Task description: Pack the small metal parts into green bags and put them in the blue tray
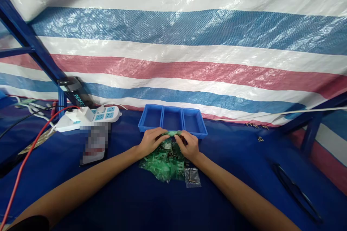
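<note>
Both hands pinch a small green plastic bag (pixel 172 133) between them, just in front of the blue trays. My left hand (pixel 151 142) grips its left end and my right hand (pixel 189 145) its right end, thumbs close together. What the bag holds cannot be made out. Under and in front of my hands lies a pile of green plastic bags (pixel 162 166) with small dark and metallic parts among them. A small clear bag (pixel 192 177) with a thin copper-coloured piece inside lies by the pile's right edge.
Three joined blue trays (pixel 200 130) stand behind my hands. To the left are a white power strip (pixel 115 114) with plugs, a red cable (pixel 35 142), a phone (pixel 96 144) and a black bottle (pixel 76 90). Eyeglasses (pixel 295 189) and small screws (pixel 260 139) lie at right.
</note>
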### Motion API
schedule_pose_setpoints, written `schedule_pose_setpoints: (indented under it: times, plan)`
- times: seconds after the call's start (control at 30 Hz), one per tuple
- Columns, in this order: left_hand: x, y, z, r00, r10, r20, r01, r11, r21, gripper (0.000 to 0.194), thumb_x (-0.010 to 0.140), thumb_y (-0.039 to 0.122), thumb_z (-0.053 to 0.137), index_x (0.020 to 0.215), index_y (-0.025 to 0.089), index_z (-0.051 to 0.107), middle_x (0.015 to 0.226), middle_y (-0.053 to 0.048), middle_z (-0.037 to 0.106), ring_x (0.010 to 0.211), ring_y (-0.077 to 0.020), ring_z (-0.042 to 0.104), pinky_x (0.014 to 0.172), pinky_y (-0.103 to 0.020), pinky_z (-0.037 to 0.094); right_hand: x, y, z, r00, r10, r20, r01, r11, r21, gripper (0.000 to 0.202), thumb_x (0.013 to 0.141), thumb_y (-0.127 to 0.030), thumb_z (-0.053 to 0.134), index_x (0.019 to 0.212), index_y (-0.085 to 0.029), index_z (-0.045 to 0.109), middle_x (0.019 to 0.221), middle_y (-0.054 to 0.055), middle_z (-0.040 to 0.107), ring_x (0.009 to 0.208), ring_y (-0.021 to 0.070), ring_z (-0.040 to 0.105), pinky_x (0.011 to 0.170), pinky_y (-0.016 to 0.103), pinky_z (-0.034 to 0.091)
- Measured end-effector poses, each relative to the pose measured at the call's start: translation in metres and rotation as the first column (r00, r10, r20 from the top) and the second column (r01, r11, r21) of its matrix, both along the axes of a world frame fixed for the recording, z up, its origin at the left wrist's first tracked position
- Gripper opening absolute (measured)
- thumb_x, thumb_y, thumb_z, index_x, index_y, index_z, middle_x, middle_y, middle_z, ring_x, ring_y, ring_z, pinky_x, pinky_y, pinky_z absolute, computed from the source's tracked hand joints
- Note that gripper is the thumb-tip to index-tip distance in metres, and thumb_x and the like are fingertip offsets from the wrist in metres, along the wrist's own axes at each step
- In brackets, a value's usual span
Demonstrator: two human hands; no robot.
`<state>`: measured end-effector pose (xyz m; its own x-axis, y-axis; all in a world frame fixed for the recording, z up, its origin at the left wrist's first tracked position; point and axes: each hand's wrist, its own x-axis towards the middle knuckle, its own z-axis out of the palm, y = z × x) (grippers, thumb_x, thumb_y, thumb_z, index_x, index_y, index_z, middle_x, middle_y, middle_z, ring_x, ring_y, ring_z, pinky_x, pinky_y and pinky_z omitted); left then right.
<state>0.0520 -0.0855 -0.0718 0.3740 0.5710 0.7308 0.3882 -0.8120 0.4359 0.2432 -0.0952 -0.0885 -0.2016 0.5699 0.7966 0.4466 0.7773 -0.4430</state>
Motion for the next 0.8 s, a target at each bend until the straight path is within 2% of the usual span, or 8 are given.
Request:
schedule_pose_setpoints:
  times: [0.17, 0.43, 0.6, 0.7, 0.8]
  plan:
    - [-0.0022, 0.0012, -0.0017, 0.999, 0.034, -0.012, -0.034, 0.999, -0.002, 0.017, 0.089, 0.030, 0.055, 0.092, 0.015, 0.063, 0.074, -0.004, 0.067, 0.066, -0.0135, 0.063, 0.060, -0.022, 0.049, -0.0008, 0.0029, 0.0005, 0.999, 0.037, 0.040, -0.037, 0.999, -0.014, 0.007, 0.089, -0.019, 0.052, 0.084, -0.017, 0.055, 0.061, -0.001, 0.047, 0.050, 0.0108, 0.043, 0.048, 0.025, 0.037]
    - [-0.0021, 0.0018, -0.0033, 0.998, 0.061, -0.026, -0.062, 0.997, -0.042, 0.022, 0.087, 0.035, 0.058, 0.092, 0.015, 0.064, 0.072, -0.003, 0.066, 0.060, -0.0120, 0.059, 0.058, -0.022, 0.048, -0.0017, 0.0038, 0.0001, 1.000, -0.004, 0.029, 0.004, 1.000, -0.001, 0.009, 0.090, -0.021, 0.050, 0.084, -0.017, 0.054, 0.060, -0.001, 0.047, 0.050, 0.0113, 0.044, 0.049, 0.025, 0.037]
    - [-0.0014, 0.0022, -0.0034, 0.998, 0.059, -0.019, -0.059, 0.998, -0.036, 0.023, 0.087, 0.036, 0.056, 0.090, 0.015, 0.064, 0.076, -0.004, 0.068, 0.067, -0.0140, 0.064, 0.062, -0.023, 0.050, -0.0008, 0.0041, 0.0005, 0.999, 0.025, 0.031, -0.024, 0.999, -0.029, 0.010, 0.091, -0.022, 0.049, 0.083, -0.017, 0.054, 0.061, -0.001, 0.046, 0.049, 0.0110, 0.043, 0.048, 0.025, 0.036]
    - [-0.0016, 0.0026, -0.0034, 0.998, 0.057, -0.015, -0.057, 0.998, -0.037, 0.023, 0.087, 0.037, 0.056, 0.089, 0.016, 0.064, 0.075, -0.004, 0.068, 0.066, -0.0137, 0.064, 0.061, -0.022, 0.050, -0.0006, 0.0049, -0.0001, 0.997, 0.052, 0.058, -0.049, 0.997, -0.053, 0.017, 0.091, -0.024, 0.049, 0.076, -0.018, 0.051, 0.060, -0.001, 0.044, 0.050, 0.0112, 0.042, 0.048, 0.025, 0.036]
    - [-0.0013, 0.0025, -0.0027, 0.997, 0.068, -0.024, -0.069, 0.997, -0.022, 0.025, 0.087, 0.039, 0.057, 0.082, 0.015, 0.063, 0.065, -0.001, 0.064, 0.057, -0.0114, 0.059, 0.055, -0.020, 0.046, -0.0006, 0.0055, -0.0012, 0.996, 0.043, 0.083, -0.039, 0.998, -0.052, 0.022, 0.091, -0.025, 0.049, 0.071, -0.018, 0.048, 0.060, -0.001, 0.042, 0.051, 0.0116, 0.041, 0.049, 0.025, 0.035]
